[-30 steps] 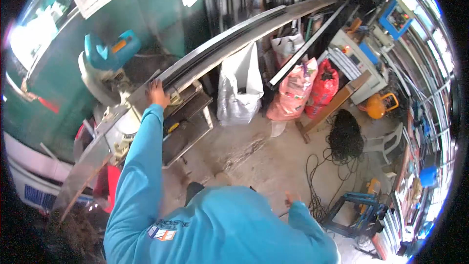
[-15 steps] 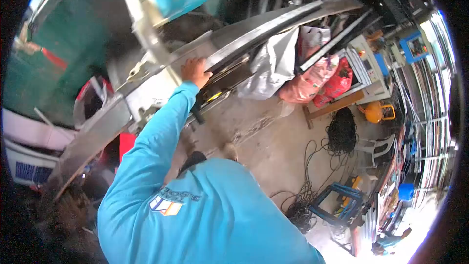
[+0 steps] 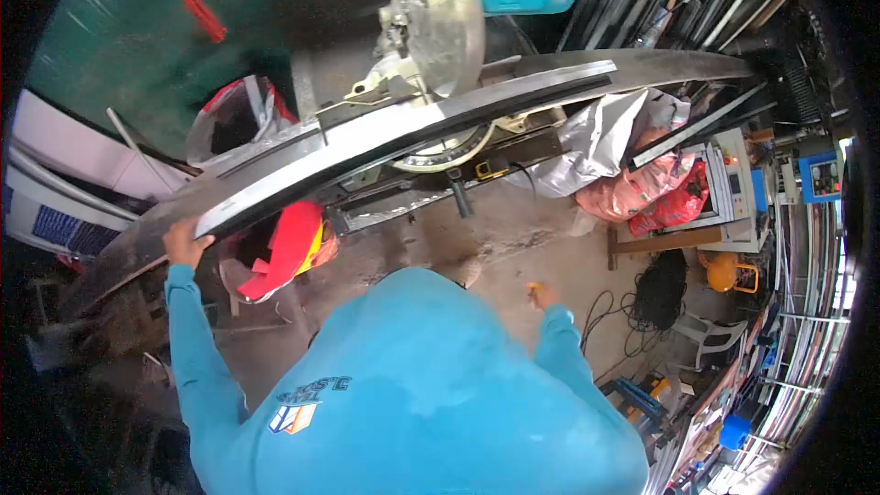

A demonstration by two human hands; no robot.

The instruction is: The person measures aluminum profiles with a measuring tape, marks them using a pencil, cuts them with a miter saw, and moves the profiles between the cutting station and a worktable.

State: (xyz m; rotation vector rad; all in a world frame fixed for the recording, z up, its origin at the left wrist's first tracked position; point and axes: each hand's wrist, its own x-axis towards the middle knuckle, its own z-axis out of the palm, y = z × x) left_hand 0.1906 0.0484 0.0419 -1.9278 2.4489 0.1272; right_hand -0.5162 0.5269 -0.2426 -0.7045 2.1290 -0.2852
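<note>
My left hand is closed around the near left end of a long aluminium profile, which has a pale top and a dark side. The profile lies across the bench and over the base of a mitre saw with a teal handle. The saw head is raised above it. My right hand is away from the bench, low on my right side, with its fingers curled. A small orange-yellow spot shows at its fingertips; what it is I cannot make out.
A red and yellow bag hangs below the bench. Silver and pink sacks stand under its right part. Black cable lies coiled on the floor near a white chair. Metal bars lean at the back.
My left hand has moved from beside the saw to the left end of the profile. The profile now reaches farther left across the saw. My right hand has come into view.
</note>
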